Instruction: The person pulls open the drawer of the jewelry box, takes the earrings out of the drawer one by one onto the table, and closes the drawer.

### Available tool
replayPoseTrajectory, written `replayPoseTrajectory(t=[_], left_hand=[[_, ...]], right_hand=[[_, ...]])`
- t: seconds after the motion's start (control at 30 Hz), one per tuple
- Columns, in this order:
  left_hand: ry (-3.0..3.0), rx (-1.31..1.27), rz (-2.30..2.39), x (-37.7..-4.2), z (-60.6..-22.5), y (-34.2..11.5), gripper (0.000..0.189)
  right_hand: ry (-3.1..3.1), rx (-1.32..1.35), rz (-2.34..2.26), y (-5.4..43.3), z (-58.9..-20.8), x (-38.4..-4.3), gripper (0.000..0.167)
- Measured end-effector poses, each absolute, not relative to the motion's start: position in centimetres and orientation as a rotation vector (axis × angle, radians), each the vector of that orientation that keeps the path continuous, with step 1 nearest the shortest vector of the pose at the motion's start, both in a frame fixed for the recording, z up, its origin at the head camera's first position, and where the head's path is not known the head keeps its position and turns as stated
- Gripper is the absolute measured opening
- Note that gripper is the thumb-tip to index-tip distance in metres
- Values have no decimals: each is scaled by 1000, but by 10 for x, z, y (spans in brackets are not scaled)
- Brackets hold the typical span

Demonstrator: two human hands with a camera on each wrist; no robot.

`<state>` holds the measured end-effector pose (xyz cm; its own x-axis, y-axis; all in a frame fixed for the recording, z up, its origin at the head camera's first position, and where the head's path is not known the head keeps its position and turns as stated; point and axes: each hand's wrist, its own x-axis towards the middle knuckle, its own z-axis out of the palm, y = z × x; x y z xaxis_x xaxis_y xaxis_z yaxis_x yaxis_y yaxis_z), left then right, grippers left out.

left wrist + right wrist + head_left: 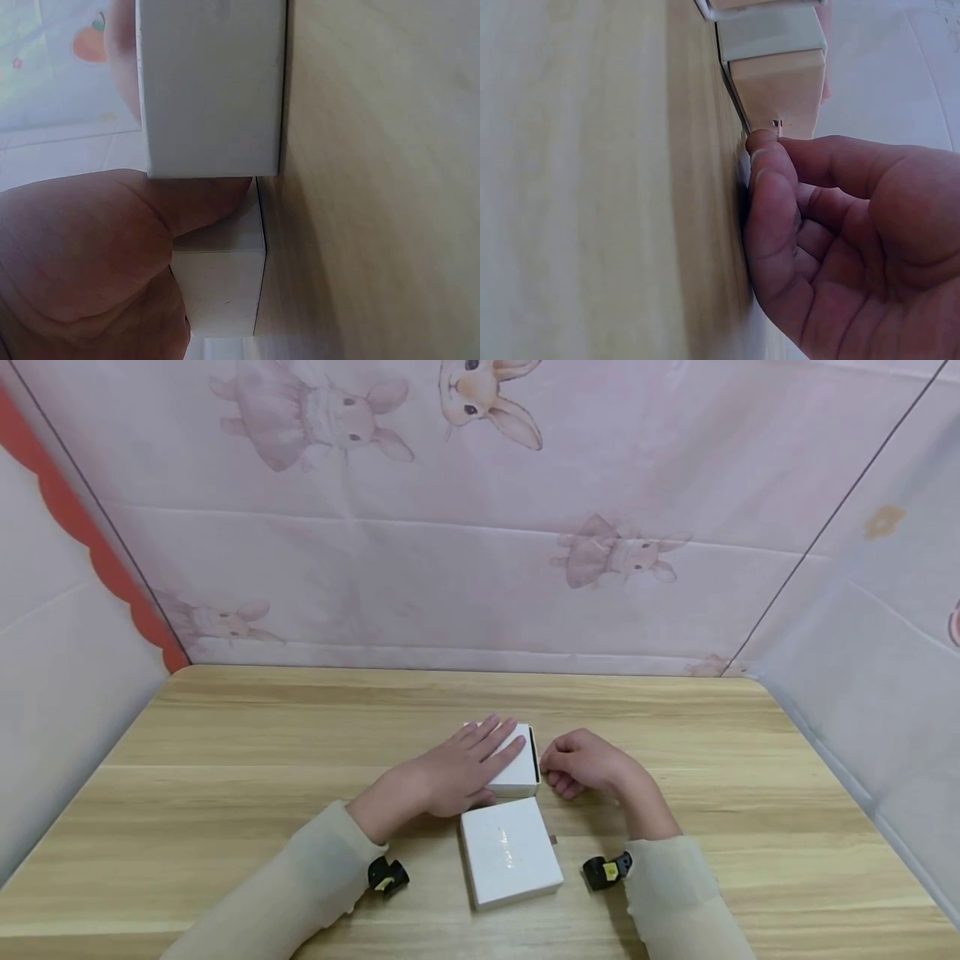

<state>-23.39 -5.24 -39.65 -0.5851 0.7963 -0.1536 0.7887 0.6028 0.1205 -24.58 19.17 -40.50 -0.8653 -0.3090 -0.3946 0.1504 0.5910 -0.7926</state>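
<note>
A small white drawer box (517, 770) lies on the table, a dark gap showing near its right end. Across its top rests my left hand (457, 770), fingers straight and spread. In the left wrist view, the thumb (214, 202) lies against the box's near side. At the right end, my right hand (585, 762) pinches a small pull tab between thumb and forefinger. The fingertips hide most of that tab, which comes from a slit in the drawer's front (776, 90). A second white box (512, 852) with gold lettering lies just nearer, slightly turned.
The second box has a short brown tab (554, 840) on its right side. Both boxes stand on a wood-grain table (262, 735). Cloth walls with rabbit prints (480, 485) rise behind and at both sides. Black wrist cameras (607, 870) sit at both cuffs.
</note>
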Motion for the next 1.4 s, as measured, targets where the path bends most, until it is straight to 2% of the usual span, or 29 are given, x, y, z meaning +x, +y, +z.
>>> replayPoseTrajectory(t=[1.4], left_hand=[[2646, 1330, 53, -236, -402, -52, 77]], right_hand=[[2321, -149, -1221, 195, -406, -246, 25]])
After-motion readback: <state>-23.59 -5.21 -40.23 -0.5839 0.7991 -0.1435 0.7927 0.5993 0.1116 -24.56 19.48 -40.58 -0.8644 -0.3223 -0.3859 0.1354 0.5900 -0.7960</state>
